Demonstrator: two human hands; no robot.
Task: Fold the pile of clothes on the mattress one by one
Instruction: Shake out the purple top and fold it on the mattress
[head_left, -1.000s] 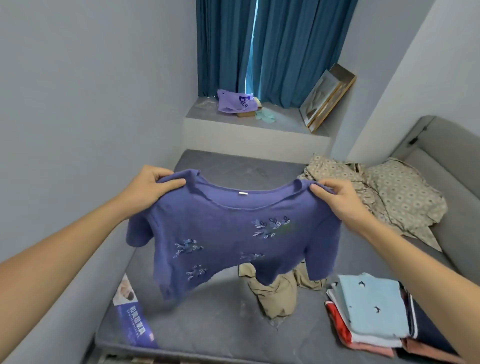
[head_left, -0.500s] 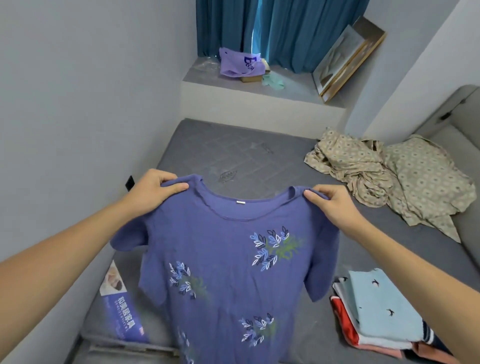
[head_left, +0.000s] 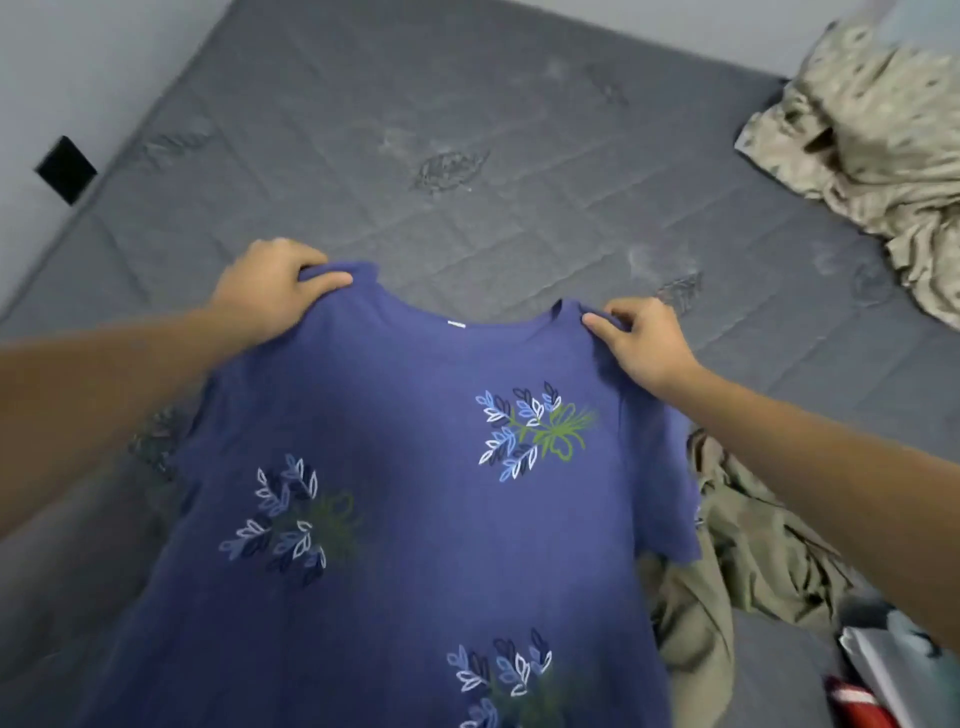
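Arms reach in from 8 and 4 o'clock, both stretched forward over the mattress (head_left: 467, 104); left hand (head_left: 270, 291) sits at 10 o'clock of the shirt (head_left: 415, 493), knuckles up, fingers curled over the shoulder seam and thumb laid flat along the front of the cloth, pinching the fabric between them; right hand (head_left: 644, 343) sits at 2 o'clock of the shirt, fingers bent together over the other shoulder, thumb tip pressed on the front near the collar, pinching the cloth there; the left hand lies a little farther from the camera than the right, so the shoulder line tilts.

The shirt is blue with leaf prints, spread front-up between the hands at the middle of the view; its collar points to 12 o'clock, away from the person, and its long axis runs from 12 to 6 o'clock, the hem passing out of view at the bottom edge; whether its lower part touches the mattress I cannot tell; a short sleeve hangs at 3 o'clock below the right wrist.

Khaki cloth (head_left: 737, 561) lies crumpled at 4 o'clock, just beside the shirt's right edge; patterned beige cloth (head_left: 872, 130) is heaped at 2 o'clock, well apart from the shirt; folded clothes (head_left: 872, 680) show blurred at 5 o'clock; a black square (head_left: 66, 169) sits on the wall at 10 o'clock.
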